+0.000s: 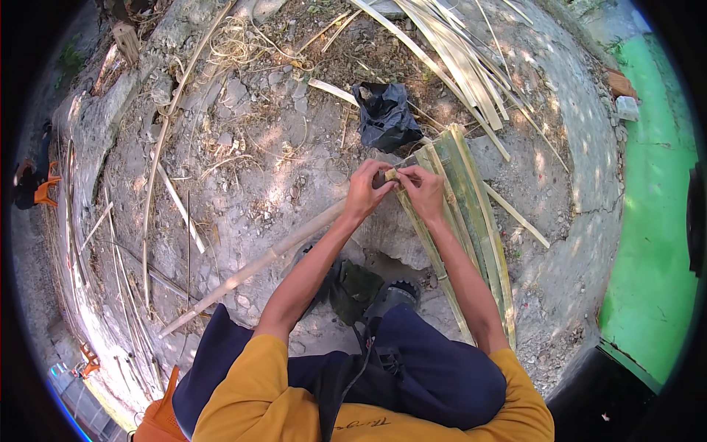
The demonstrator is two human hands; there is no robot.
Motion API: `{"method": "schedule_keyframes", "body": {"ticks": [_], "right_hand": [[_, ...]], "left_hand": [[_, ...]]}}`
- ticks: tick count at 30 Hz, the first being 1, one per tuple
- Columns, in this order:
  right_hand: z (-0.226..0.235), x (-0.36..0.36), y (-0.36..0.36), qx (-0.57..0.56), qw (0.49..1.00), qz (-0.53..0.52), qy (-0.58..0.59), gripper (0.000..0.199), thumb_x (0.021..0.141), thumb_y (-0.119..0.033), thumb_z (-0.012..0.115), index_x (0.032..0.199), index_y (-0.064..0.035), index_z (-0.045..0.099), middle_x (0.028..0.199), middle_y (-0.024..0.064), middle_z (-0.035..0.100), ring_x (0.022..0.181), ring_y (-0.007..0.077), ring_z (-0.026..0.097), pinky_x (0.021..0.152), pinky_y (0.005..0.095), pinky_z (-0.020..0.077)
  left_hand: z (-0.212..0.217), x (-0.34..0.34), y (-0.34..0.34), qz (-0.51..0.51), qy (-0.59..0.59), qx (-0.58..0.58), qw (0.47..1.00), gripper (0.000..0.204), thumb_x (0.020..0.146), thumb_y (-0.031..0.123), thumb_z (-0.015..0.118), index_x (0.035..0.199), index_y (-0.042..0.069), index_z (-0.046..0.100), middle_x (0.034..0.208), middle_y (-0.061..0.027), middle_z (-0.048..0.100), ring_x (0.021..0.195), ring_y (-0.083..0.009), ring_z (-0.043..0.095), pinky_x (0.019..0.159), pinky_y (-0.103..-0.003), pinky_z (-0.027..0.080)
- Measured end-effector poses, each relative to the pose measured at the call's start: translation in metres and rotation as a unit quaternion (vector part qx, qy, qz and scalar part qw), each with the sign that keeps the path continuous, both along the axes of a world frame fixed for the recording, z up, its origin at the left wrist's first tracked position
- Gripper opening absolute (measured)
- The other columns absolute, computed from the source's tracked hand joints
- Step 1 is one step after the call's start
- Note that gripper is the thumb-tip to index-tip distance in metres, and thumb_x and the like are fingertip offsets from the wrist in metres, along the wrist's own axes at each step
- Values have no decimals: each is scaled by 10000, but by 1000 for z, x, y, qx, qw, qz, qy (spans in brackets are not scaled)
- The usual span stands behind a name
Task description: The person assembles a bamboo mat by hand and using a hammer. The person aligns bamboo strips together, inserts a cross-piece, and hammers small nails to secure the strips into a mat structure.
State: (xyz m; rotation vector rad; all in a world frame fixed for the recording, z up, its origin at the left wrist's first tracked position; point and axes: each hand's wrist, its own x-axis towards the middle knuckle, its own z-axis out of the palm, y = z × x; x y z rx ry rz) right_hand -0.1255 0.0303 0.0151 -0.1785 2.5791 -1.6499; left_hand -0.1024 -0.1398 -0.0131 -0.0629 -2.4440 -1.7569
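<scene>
My left hand and my right hand meet at the top end of a bamboo slat, fingers pinched around its tip. A small pale piece shows between the fingertips; its exact shape is hidden. That slat is the leftmost of a slatted bamboo panel, which lies slanting on the ground under and beside my right forearm. From behind my left wrist a long round bamboo pole runs down to the lower left. A black plastic bag sits crumpled just beyond my hands.
A pile of split bamboo strips lies at the far right. More long strips stretch along the left. Curled shavings litter the stony ground. A dark green cloth lies by my shoe. A green surface borders the right.
</scene>
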Motion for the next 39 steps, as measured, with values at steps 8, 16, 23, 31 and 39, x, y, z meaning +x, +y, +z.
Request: {"method": "schedule_keyframes", "body": {"ticks": [8, 16, 23, 31, 39], "right_hand": [[0, -2, -1, 53, 995, 44, 78, 115, 891, -63, 780, 978, 11, 768, 925, 130, 779, 782, 250, 776, 700, 331, 615], [6, 0, -4, 92, 986, 61, 125, 101, 857, -69, 804, 944, -27, 776, 907, 109, 749, 790, 269, 736, 673, 362, 565], [4, 0, -1, 91, 988, 47, 114, 125, 798, -57, 844, 905, -35, 782, 875, 91, 687, 828, 276, 686, 720, 390, 535], [8, -1, -2, 112, 981, 44, 152, 115, 778, -76, 860, 869, -49, 796, 874, 78, 695, 859, 271, 674, 754, 390, 532], [31, 15, 7, 92, 990, 4, 109, 278, 818, -105, 832, 1088, -65, 780, 1035, 110, 695, 941, 277, 685, 817, 371, 557]], "left_hand": [[-11, 0, 2, 10, 13, 35, 999, 367, 757, 16, 853, 1097, 35, 714, 914, -69, 703, 720, -191, 621, 697, -343, 530], [-22, -2, 4, 18, -39, 69, 997, 251, 766, -26, 829, 998, 22, 746, 886, -45, 712, 708, -126, 616, 648, -299, 513], [-22, -7, 7, 27, 13, 70, 997, 181, 765, -17, 829, 927, 24, 759, 805, -30, 652, 673, -137, 578, 615, -291, 477], [-20, -11, 6, 10, 22, 39, 999, 132, 775, -29, 790, 896, 5, 750, 789, -55, 662, 688, -147, 601, 651, -304, 489], [-17, -7, 11, 7, 12, 62, 998, 117, 771, -9, 802, 868, 1, 737, 743, -53, 654, 678, -152, 602, 659, -299, 487]]}}
